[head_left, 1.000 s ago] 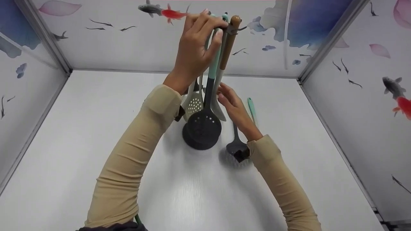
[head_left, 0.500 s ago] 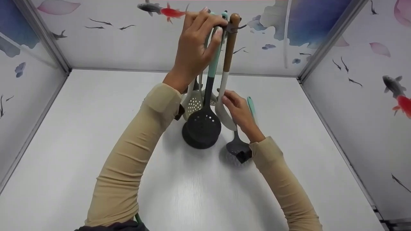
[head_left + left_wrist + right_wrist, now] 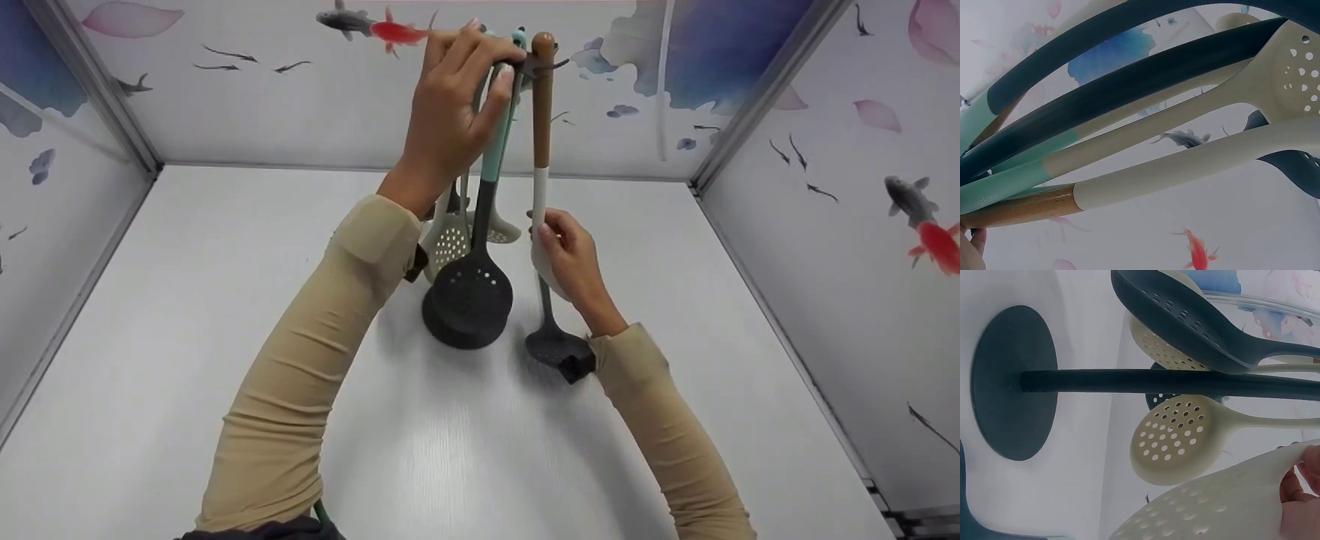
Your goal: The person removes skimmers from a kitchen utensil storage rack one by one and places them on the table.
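High at the back, my left hand point(image 3: 454, 105) grips the top of a black utensil stand, whose round base point(image 3: 1013, 410) and post point(image 3: 1117, 381) show in the right wrist view. My right hand point(image 3: 574, 251) pinches the neck of a white skimmer point(image 3: 541, 191) with a wooden handle. Its perforated head point(image 3: 1185, 512) fills the bottom of the right wrist view, while the handle's top stays by the hook point(image 3: 551, 66). A black slotted spoon point(image 3: 472, 289) with a mint handle and a beige skimmer point(image 3: 451, 244) hang beside the post.
A dark utensil with a rounded head point(image 3: 553, 345) lies on the white table point(image 3: 420, 450), partly behind my right hand and wrist. Walls printed with fish and petals point(image 3: 300, 112) enclose the back and sides.
My right hand has taken the white skimmer by its neck and drawn its lower end to the right, away from the other utensils. My left hand has stayed at the stand's top.
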The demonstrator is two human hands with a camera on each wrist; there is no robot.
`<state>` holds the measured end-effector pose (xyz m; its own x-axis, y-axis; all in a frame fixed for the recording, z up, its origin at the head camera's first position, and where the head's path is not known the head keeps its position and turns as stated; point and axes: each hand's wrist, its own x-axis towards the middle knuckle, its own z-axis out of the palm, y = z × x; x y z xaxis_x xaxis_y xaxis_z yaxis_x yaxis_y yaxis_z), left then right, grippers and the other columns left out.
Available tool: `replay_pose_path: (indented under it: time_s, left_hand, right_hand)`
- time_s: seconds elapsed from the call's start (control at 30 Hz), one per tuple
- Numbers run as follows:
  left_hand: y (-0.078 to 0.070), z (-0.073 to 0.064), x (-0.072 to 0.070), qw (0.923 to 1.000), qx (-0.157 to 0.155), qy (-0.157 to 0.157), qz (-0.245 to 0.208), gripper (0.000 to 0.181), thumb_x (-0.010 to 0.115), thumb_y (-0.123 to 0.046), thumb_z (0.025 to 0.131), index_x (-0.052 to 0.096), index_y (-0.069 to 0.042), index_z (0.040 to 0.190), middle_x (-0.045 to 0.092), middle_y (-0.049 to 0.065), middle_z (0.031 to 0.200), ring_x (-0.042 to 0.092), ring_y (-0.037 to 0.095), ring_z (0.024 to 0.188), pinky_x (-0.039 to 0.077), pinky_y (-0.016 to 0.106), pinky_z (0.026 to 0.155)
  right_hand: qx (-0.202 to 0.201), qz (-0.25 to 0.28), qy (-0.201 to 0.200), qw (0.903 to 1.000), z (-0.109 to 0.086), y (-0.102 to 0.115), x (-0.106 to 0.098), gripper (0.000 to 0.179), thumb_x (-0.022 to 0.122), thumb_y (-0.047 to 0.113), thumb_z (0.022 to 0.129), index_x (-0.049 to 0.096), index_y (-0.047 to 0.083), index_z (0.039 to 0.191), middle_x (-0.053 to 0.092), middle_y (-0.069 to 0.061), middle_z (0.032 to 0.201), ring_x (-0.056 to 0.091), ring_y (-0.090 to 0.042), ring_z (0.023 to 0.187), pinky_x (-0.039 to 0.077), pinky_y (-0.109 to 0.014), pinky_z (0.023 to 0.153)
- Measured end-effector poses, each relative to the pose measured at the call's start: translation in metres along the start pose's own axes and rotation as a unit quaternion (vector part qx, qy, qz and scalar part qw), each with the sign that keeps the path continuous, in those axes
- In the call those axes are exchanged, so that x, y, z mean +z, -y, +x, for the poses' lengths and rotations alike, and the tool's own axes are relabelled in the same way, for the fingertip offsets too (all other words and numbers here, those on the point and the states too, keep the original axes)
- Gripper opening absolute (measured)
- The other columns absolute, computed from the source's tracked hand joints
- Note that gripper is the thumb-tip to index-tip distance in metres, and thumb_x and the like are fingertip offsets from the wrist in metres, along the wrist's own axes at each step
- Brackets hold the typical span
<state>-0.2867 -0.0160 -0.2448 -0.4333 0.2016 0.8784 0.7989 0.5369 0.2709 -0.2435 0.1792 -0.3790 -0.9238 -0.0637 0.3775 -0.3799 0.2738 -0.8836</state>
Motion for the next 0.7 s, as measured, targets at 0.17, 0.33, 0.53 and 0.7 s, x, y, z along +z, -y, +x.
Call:
replay_pose_path:
  time_s: [0.17, 0.33, 0.53, 0.7]
  left_hand:
    - [-0.002, -0.001, -0.001, 0.9999, -0.009, 0.005, 0.002, 0.032, 0.044, -0.026, 0.093, 0.064, -0.011, 0.114, 0.061, 0.006, 0.119, 0.04, 0.023, 0.125, 0.02, 0.02, 0.111]
    - [-0.001, -0.001, -0.001, 0.9999, -0.01, 0.0, -0.005, 0.032, 0.045, -0.026, 0.092, 0.064, -0.011, 0.114, 0.061, 0.006, 0.119, 0.041, 0.022, 0.123, 0.021, 0.019, 0.111]
    - [0.001, -0.002, 0.0, 0.9999, -0.005, -0.002, -0.009, 0.031, 0.046, -0.025, 0.092, 0.064, -0.011, 0.113, 0.062, 0.006, 0.118, 0.042, 0.022, 0.121, 0.02, 0.02, 0.112]
    - [0.001, -0.002, -0.001, 0.9999, -0.009, -0.001, -0.008, 0.031, 0.046, -0.026, 0.092, 0.064, -0.012, 0.113, 0.061, 0.005, 0.12, 0.041, 0.022, 0.123, 0.02, 0.02, 0.111]
  right_hand:
    - [-0.005, -0.007, -0.016, 0.9998, -0.002, 0.003, 0.0, 0.026, 0.047, 0.004, 0.095, 0.057, -0.006, 0.116, 0.061, -0.018, 0.102, 0.054, -0.01, 0.086, 0.044, -0.021, 0.077]
    - [0.009, -0.011, -0.033, 0.9994, -0.002, 0.0, -0.007, 0.026, 0.047, 0.006, 0.095, 0.057, -0.004, 0.117, 0.06, -0.015, 0.104, 0.052, -0.012, 0.088, 0.043, -0.024, 0.078]
    - [0.045, -0.035, -0.043, 0.9974, -0.005, -0.016, -0.02, 0.027, 0.047, 0.008, 0.095, 0.058, -0.003, 0.117, 0.061, -0.018, 0.103, 0.053, -0.012, 0.086, 0.044, -0.023, 0.077]
    - [0.085, -0.08, -0.058, 0.9915, -0.008, -0.038, -0.038, 0.028, 0.048, 0.01, 0.096, 0.058, -0.001, 0.119, 0.061, -0.018, 0.107, 0.053, -0.015, 0.089, 0.043, -0.024, 0.077]
